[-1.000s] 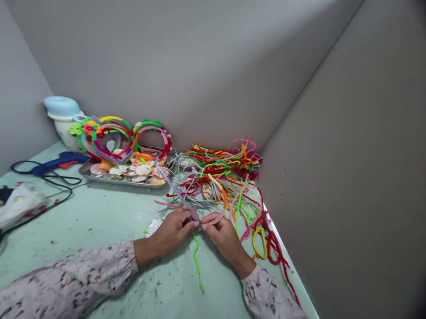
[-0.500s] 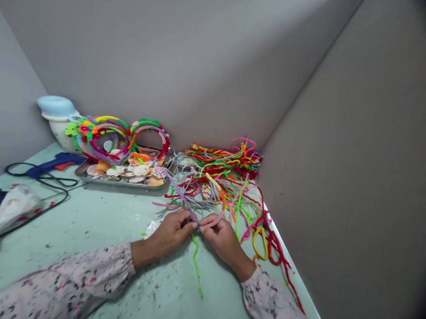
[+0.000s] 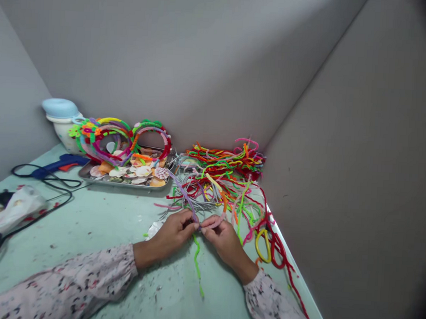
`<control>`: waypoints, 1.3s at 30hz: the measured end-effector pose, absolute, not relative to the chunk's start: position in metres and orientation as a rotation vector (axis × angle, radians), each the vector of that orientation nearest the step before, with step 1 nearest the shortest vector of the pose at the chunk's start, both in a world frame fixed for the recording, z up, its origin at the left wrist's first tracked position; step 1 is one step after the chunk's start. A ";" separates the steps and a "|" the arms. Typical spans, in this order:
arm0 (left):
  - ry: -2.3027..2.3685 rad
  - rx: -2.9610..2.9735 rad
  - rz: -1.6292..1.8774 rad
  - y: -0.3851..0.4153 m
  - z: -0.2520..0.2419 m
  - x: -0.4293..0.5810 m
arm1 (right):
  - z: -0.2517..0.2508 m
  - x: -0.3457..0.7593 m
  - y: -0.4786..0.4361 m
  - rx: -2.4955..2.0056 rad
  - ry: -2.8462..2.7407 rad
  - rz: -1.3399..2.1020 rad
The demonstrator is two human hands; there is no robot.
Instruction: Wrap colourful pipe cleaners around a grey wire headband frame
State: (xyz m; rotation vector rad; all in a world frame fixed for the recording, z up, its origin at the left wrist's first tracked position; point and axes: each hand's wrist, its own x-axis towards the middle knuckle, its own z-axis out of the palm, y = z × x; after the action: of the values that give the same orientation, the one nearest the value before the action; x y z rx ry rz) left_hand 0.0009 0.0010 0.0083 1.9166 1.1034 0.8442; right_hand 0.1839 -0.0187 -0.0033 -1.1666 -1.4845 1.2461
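Shell tray [image 3: 142, 187] sits far left, left hand's grip [image 3: 174, 233] pinches purple strand [image 3: 186, 196] at centre, right hand's grip [image 3: 225, 239] just beside pinches pink strand [image 3: 215, 223], strand pile [image 3: 227, 161] lies far right, red strands [image 3: 274, 235] trail near desk's right edge [image 3: 314, 300].

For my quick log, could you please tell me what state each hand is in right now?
Left hand: closed, pinching a purple pipe cleaner.
Right hand: closed, pinching a pink pipe cleaner.

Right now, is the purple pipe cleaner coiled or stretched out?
Stretched out: the purple pipe cleaner runs gently curved from the left hand; its gripped end is hidden.
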 end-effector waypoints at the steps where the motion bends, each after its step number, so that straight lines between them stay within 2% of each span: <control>1: 1.109 1.920 0.845 0.001 0.009 0.001 | -0.004 0.184 -0.019 -1.167 -1.481 1.245; 13: 1.122 1.928 0.866 0.000 0.008 0.002 | 0.000 0.183 -0.016 -1.200 -1.454 1.284; 25: 1.157 1.987 0.842 0.002 0.005 0.002 | -0.002 0.179 -0.022 -1.210 -1.592 1.050; 39: 1.140 2.047 0.868 -0.003 0.009 0.003 | 0.001 0.179 -0.022 -1.213 -1.553 1.038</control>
State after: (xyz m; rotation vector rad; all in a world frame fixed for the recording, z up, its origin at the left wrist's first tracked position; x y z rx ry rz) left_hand 0.0034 -0.0031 0.0087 2.0473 1.1400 0.8682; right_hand 0.1793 -0.0223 0.0009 -1.2125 -1.5530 1.0383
